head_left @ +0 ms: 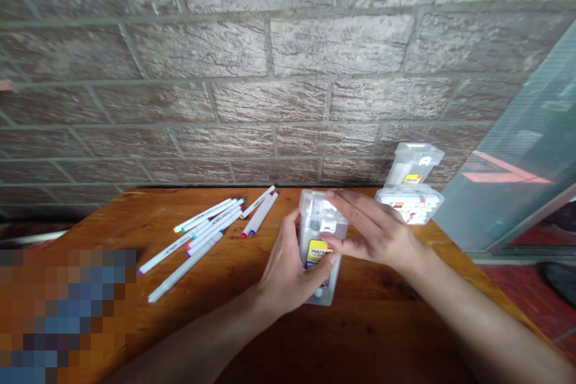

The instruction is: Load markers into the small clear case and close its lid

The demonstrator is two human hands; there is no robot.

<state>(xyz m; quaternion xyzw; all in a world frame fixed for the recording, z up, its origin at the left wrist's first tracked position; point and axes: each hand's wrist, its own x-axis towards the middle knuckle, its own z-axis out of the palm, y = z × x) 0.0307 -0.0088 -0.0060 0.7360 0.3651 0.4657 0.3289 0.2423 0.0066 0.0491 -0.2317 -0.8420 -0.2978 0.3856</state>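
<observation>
A clear plastic marker case (311,222) with a yellow label stands tilted over the wooden table, its lid shut or nearly so. My left hand (285,279) is wrapped around the body of the case, thumb across the front below the label. My right hand (382,231) grips the lid end, with fingers over the top and thumb beside the front latch. A few light shapes show inside the case, but I cannot tell how many markers it holds. Several white markers (209,228) with coloured ends lie loose to the left of my hands.
At the table's right back corner stands another clear case (405,168) with a yellow label. In front of it is a clear box (416,201) holding markers. A brick wall (270,96) rises behind the table (252,336). A glass panel (508,150) is at the right.
</observation>
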